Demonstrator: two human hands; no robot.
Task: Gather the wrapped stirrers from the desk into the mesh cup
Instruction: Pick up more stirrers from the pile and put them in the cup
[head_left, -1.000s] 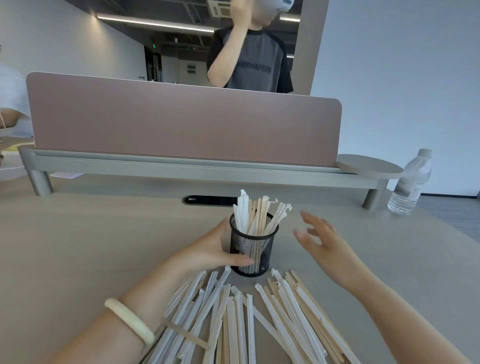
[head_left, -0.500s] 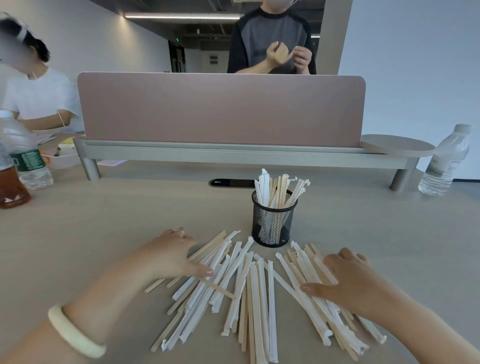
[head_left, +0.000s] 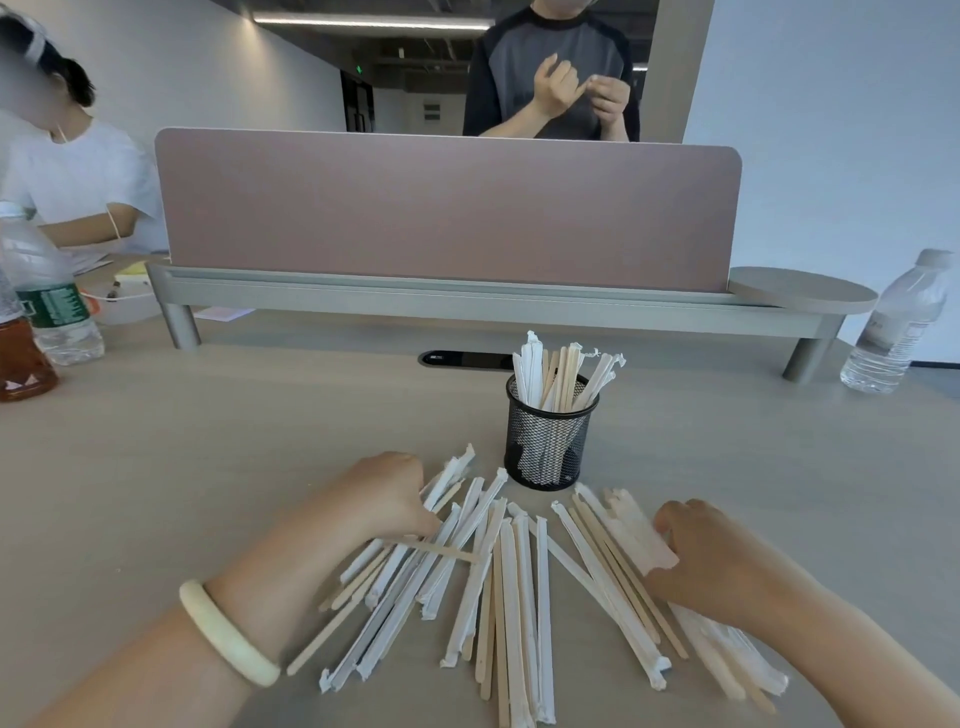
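A black mesh cup (head_left: 548, 441) stands upright mid-desk and holds several wrapped and bare wooden stirrers (head_left: 563, 371). In front of it a fan-shaped pile of white wrapped stirrers (head_left: 511, 582), mixed with bare wooden ones, lies flat on the desk. My left hand (head_left: 387, 499), with a pale bangle on the wrist, rests on the pile's left side, fingers curled around a few wrapped stirrers. My right hand (head_left: 711, 556) presses on the pile's right side, fingers and thumb closing around a blurred bundle of wrapped stirrers (head_left: 639, 535).
A pink divider (head_left: 447, 208) on a grey shelf crosses the desk behind the cup. Water bottles stand at far right (head_left: 898, 327) and far left (head_left: 47, 291), beside a brown drink bottle (head_left: 21, 358). Two other people are behind the divider and at left.
Both hands left the mesh cup and dropped onto the pile, left hand on its left side, right hand on its right. Their fingers have since curled around stirrers.
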